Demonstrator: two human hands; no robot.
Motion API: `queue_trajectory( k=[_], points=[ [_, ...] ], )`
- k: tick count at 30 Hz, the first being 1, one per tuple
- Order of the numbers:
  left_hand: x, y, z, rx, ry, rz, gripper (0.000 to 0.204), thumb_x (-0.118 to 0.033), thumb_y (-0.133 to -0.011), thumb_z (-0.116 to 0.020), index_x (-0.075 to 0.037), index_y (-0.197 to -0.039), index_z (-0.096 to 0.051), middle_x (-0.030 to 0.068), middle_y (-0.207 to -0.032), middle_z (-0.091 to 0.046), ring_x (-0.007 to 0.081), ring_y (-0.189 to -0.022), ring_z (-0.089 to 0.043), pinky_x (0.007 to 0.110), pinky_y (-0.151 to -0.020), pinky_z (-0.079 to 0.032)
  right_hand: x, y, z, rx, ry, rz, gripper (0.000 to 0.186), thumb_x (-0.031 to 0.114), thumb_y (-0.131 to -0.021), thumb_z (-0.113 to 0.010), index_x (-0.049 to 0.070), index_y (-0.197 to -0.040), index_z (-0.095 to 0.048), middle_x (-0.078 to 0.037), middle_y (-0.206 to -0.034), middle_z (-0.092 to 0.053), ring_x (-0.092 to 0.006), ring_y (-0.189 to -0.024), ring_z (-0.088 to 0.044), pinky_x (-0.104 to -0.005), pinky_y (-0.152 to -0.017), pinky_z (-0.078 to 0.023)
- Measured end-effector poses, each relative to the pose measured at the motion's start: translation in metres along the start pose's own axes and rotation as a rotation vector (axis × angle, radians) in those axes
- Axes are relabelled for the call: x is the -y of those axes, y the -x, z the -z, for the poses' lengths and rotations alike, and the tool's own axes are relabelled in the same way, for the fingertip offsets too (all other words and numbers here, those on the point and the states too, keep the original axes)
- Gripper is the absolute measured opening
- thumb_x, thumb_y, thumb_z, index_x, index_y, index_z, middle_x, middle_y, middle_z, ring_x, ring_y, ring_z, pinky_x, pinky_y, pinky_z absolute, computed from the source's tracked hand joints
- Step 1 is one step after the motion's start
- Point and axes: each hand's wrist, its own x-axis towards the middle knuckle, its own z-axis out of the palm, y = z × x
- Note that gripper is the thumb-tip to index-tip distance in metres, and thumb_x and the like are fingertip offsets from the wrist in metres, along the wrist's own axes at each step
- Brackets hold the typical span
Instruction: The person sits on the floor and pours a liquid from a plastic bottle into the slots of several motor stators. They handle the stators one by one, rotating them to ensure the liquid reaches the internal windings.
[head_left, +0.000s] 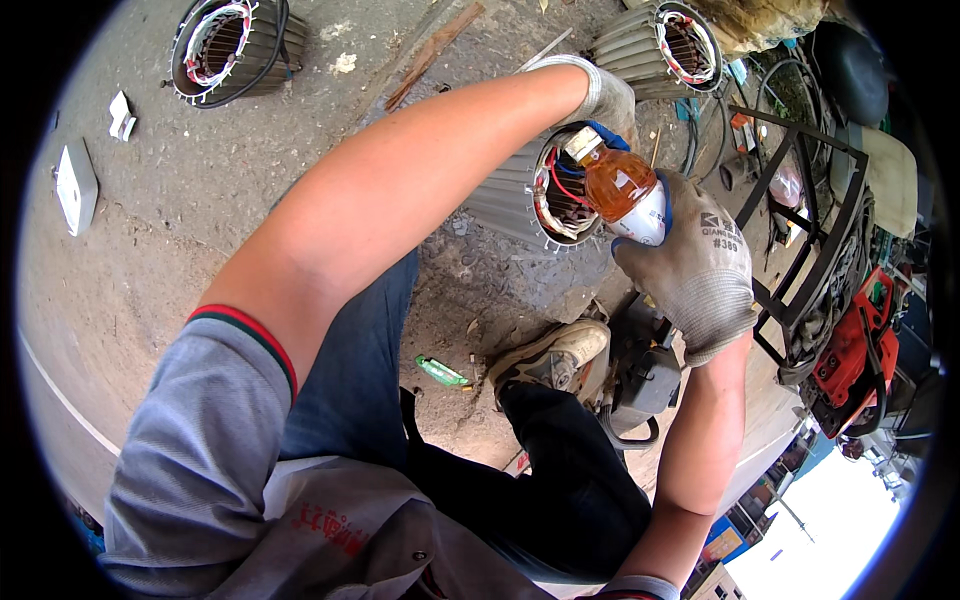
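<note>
Left hand [607, 95], gloved, rests curled on the finned motor stator [520, 195], at its twelve o'clock rim. Right hand [695, 265] has its grip wrapped around an amber bottle [622, 190], neck tipped toward ten o'clock into the stator's wire-filled opening.

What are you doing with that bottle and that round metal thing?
A person in grey work gloves sits on the ground. The right hand tips a small bottle of amber liquid toward the wire windings inside a ribbed motor shell. The left hand rests on top of the shell, steadying it. Two similar shells lie farther off.
</note>
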Motion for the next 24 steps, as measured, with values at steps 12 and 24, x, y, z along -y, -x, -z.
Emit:
queue_trajectory(
  k=[12,24],
  points=[
    [0.017,-0.001,0.002,-0.018,0.006,-0.160,0.071,-0.072,-0.100,-0.051,-0.011,-0.127,-0.074,0.0175,-0.099,-0.076,0.0283,-0.086,-0.067,0.042,-0.086,-0.055,-0.003,-0.001,-0.001,-0.001,0.021,-0.031,0.055,0.024,-0.076,-0.075,0.001,-0.125,-0.064,-0.025,-0.109,-0.073,-0.0419,-0.105,-0.072,-0.0496,-0.094,-0.056],
    [0.003,0.041,0.011,-0.092,0.509,0.071,0.092,-0.084,-0.097,-0.041,-0.002,-0.121,-0.076,0.0156,-0.106,-0.074,0.0274,-0.091,-0.065,0.044,-0.083,-0.054,-0.002,-0.006,0.000,-0.046,0.046,-0.037,0.056,0.024,-0.076,-0.075,0.001,-0.125,-0.065,-0.026,-0.111,-0.073,-0.0421,-0.106,-0.072,-0.0491,-0.095,-0.057]
  ],
)
